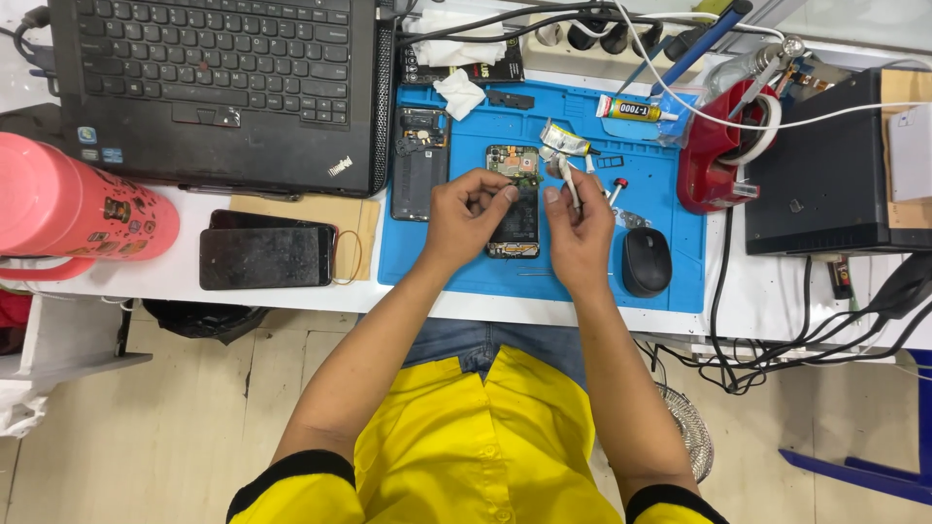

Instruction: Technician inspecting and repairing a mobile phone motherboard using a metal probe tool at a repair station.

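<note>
While both hands work over the blue mat, the opened phone lies flat at the mat's middle, its back off and its board and battery showing. The left hand sits on the phone's left edge, fingers curled in, thumb and forefinger pinched close at the upper part of the phone; whether anything small is caught between them cannot be told. The right hand hovers just right of the phone, closed around a thin white tool, its tip pointing up toward the top of the phone.

Just beside the phone on the left lies a dark back cover, also on the mat. Above the right hand rests a crumpled silver tube, and further right a glue tube with a yellow label. A black mouse sits on the mat, near the right wrist. A red tape holder stands at the mat's right edge.

Off the mat to the left, a black laptop fills the upper desk, a second dark phone lies face up below it, and a pink bottle lies on its side at the far left. Cables trail down on the right.
</note>
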